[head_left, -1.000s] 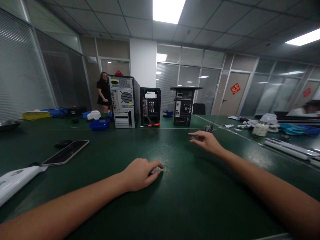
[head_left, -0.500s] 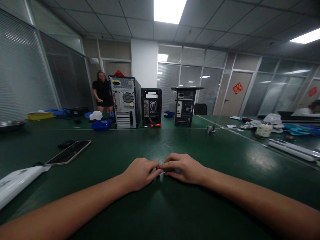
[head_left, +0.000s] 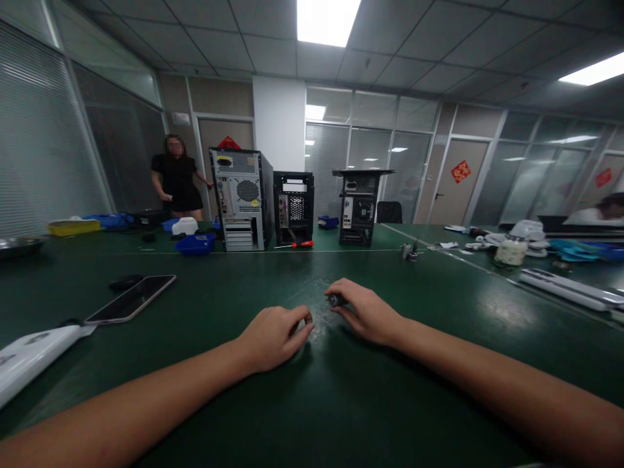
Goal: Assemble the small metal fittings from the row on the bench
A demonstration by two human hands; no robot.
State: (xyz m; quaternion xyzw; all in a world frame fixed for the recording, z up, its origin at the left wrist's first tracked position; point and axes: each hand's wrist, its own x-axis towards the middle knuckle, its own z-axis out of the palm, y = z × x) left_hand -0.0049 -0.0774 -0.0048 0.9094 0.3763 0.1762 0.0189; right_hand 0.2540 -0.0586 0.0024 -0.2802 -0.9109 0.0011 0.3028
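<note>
My right hand [head_left: 363, 310] is raised a little over the green table [head_left: 322, 403], its thumb and fingers closed on a small dark metal cylinder [head_left: 335, 299]. Only the cylinder's end shows between the fingertips. To its left, my left hand [head_left: 277, 335] rests close to the tabletop with thumb and forefinger curled toward each other. Something small may be between those fingertips, but I cannot make it out. The two hands are apart. Farther off to the right stand several small metal parts [head_left: 410, 252], one with a thin upright shaft.
Three computer cases [head_left: 241, 198] stand across the table, a red screwdriver [head_left: 296, 245] in front of the middle one. At left lie a phone [head_left: 134, 299], a white device [head_left: 36, 354] and a blue tray [head_left: 195, 244]. A jar [head_left: 510, 251] stands right. A person [head_left: 176, 175] stands behind.
My hands have come apart. The right one has moved up and away with the dark metal cylinder now showing in its fingers; the left has barely moved. The person behind has shifted left.
</note>
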